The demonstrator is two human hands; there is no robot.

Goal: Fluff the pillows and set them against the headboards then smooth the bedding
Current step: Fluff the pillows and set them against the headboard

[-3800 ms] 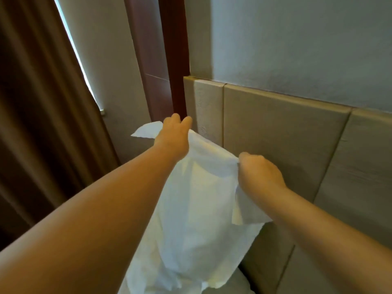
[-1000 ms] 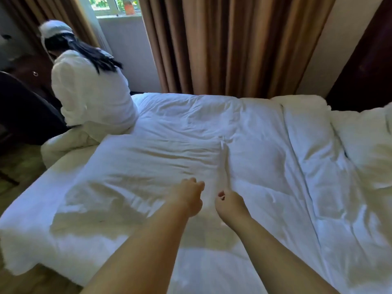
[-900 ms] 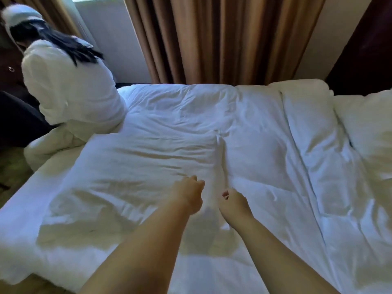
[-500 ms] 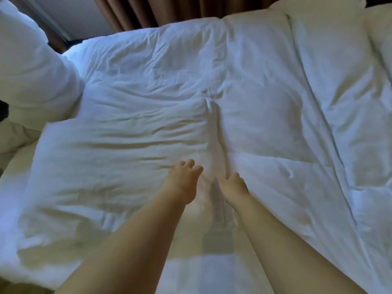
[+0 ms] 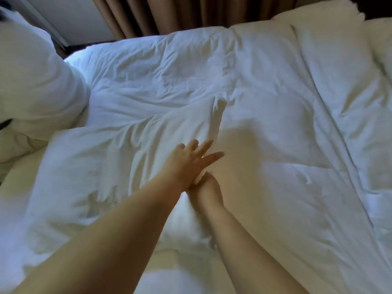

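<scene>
Duvet [image 5: 265,128], white and wrinkled, covers nearly the whole frame, with both hands on it near center. Left hand [image 5: 188,160] is spread flat, palm down, fingers [image 5: 212,157] splayed toward 1 o'clock, gripping nothing, just pressed on the fabric. Right hand [image 5: 206,188] sits directly at 5 o'clock of the left, touching its heel; it looks curled around a small bunch of white fabric, but the left hand covers the fingertips, so cannot tell for sure whether it is clenched on cloth. Both bare forearms come in from 6 to 7 o'clock. A raised crease [image 5: 218,115] runs from the left fingertips toward 12 o'clock. Long fold [image 5: 331,124] runs diagonally from 1 o'clock down toward 4 o'clock. Pillow [image 5: 381,47], white, partly cut off, lies at the 2 o'clock edge. Second person [image 5: 36,81] in a white top sits on the bed edge at 10 o'clock, only partly in frame. Brown curtains [image 5: 169,13] hang at 12 o'clock behind the bed.
</scene>
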